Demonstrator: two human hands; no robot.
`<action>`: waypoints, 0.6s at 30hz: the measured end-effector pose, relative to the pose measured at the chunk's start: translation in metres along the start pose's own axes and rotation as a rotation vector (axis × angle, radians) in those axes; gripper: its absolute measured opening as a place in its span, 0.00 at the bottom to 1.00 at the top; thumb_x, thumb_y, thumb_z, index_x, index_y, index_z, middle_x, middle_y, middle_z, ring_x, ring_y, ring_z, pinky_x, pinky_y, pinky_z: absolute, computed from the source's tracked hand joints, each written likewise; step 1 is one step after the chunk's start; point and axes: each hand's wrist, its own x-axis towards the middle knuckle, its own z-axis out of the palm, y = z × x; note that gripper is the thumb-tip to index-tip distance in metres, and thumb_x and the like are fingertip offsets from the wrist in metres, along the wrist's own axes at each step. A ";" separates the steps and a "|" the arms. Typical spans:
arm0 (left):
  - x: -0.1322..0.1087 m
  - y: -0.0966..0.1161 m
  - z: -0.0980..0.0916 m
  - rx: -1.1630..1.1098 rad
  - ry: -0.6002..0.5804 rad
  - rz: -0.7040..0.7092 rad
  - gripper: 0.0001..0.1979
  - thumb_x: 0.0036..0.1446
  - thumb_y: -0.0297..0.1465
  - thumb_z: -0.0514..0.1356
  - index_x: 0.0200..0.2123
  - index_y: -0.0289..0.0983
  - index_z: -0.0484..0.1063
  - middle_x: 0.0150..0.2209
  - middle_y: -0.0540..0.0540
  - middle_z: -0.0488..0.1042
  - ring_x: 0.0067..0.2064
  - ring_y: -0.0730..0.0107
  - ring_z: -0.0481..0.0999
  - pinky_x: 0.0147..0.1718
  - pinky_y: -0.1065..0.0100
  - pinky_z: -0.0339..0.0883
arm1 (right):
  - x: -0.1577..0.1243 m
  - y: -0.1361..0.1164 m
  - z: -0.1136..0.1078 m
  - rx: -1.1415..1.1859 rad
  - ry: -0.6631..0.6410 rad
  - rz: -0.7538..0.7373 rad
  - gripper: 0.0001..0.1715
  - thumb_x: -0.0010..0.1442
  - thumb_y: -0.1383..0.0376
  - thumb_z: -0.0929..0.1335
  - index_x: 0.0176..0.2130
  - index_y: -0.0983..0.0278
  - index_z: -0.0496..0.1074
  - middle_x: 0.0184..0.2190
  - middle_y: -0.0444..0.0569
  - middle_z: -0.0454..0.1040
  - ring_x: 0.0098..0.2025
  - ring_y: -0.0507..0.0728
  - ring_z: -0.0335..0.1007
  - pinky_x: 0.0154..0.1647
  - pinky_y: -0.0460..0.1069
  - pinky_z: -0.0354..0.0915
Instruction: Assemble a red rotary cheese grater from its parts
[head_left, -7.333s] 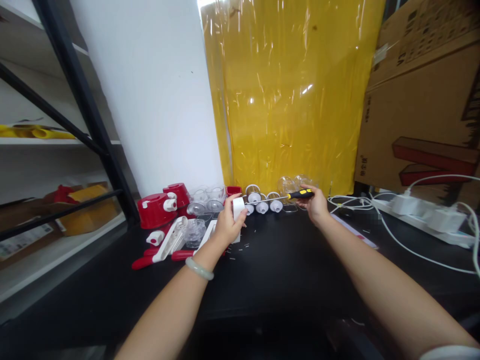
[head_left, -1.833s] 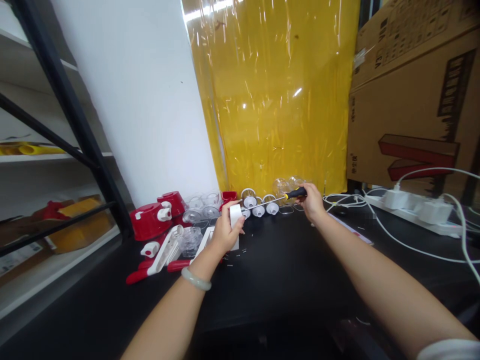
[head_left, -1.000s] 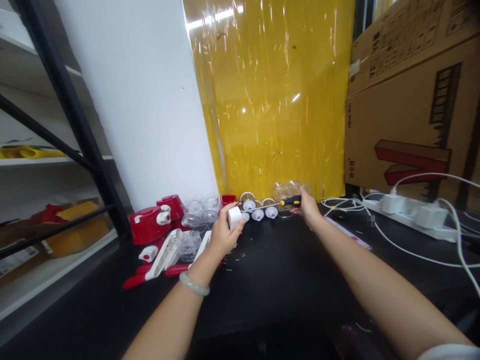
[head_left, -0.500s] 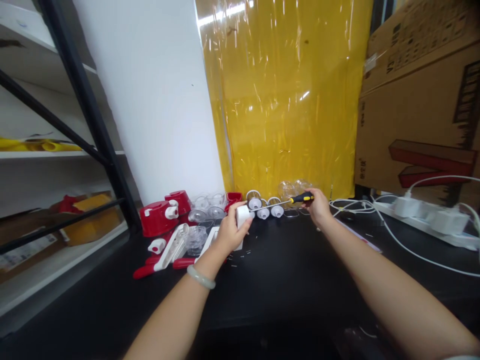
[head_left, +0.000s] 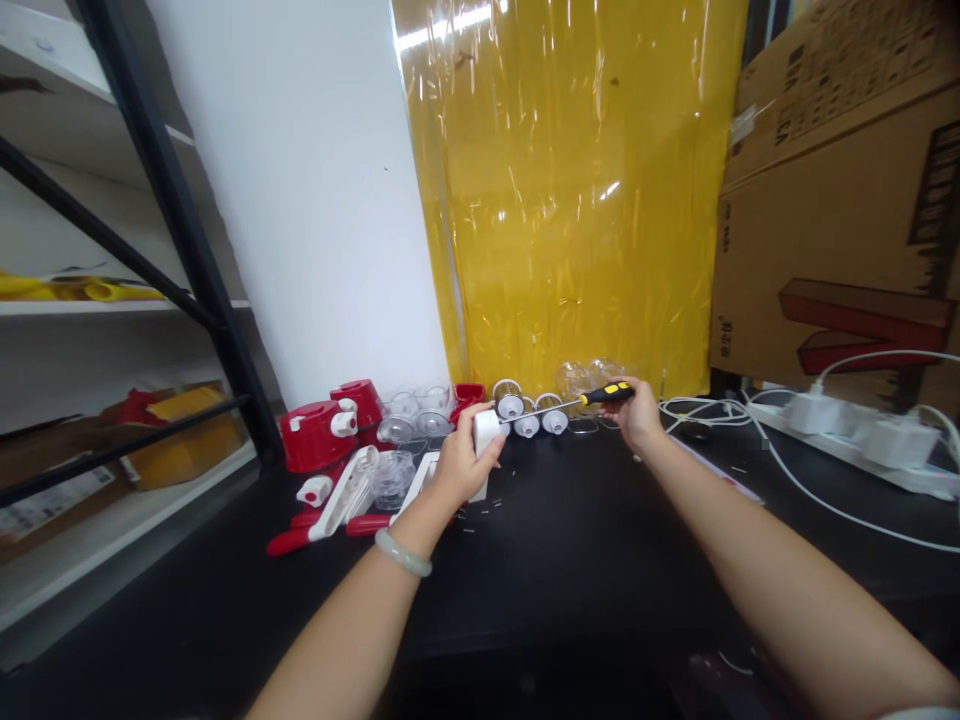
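My left hand [head_left: 463,458], a pale bangle on its wrist, is closed around a small white plastic part [head_left: 487,430]. In my right hand [head_left: 637,415] is the black-and-yellow handle of a screwdriver [head_left: 592,396], its shaft nearly level and pointing left. The tip meets the right side of the white part; the exact contact point is too small to make out. Just behind the shaft lie several white-ended cylinders [head_left: 553,420]. Small screws [head_left: 469,530] are scattered on the black table [head_left: 570,570] below my left hand.
To the left are red housings [head_left: 311,437], white parts with red handles [head_left: 349,495] and clear plastic cups [head_left: 392,480]. A power strip [head_left: 877,445] with white cables lies at right, before a large cardboard box [head_left: 840,230]. A yellow plastic curtain [head_left: 570,200] hangs behind.
The screwdriver's handle has turned slightly in my right hand, showing more of its yellow patches. My left hand and the white part stay practically in place.
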 end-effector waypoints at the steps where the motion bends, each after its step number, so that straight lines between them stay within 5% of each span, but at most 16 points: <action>1: 0.000 0.000 0.000 -0.003 -0.001 0.001 0.25 0.63 0.40 0.59 0.60 0.38 0.60 0.34 0.48 0.79 0.26 0.65 0.81 0.34 0.64 0.73 | 0.000 0.000 0.000 0.012 0.002 -0.015 0.11 0.59 0.58 0.61 0.34 0.61 0.69 0.19 0.42 0.69 0.15 0.52 0.64 0.15 0.45 0.59; 9: -0.003 -0.001 0.002 -0.004 -0.021 0.032 0.26 0.64 0.40 0.58 0.62 0.38 0.59 0.29 0.50 0.79 0.28 0.62 0.82 0.37 0.61 0.73 | 0.007 0.001 -0.005 0.012 0.040 -0.185 0.09 0.53 0.59 0.65 0.31 0.62 0.70 0.19 0.39 0.67 0.16 0.50 0.62 0.12 0.43 0.54; 18: -0.003 -0.007 0.004 0.024 0.015 0.084 0.27 0.64 0.40 0.59 0.63 0.38 0.58 0.29 0.50 0.78 0.29 0.63 0.82 0.36 0.63 0.73 | 0.004 -0.001 -0.004 -0.105 0.079 -0.248 0.28 0.49 0.41 0.73 0.28 0.60 0.64 0.13 0.34 0.60 0.10 0.47 0.53 0.08 0.42 0.46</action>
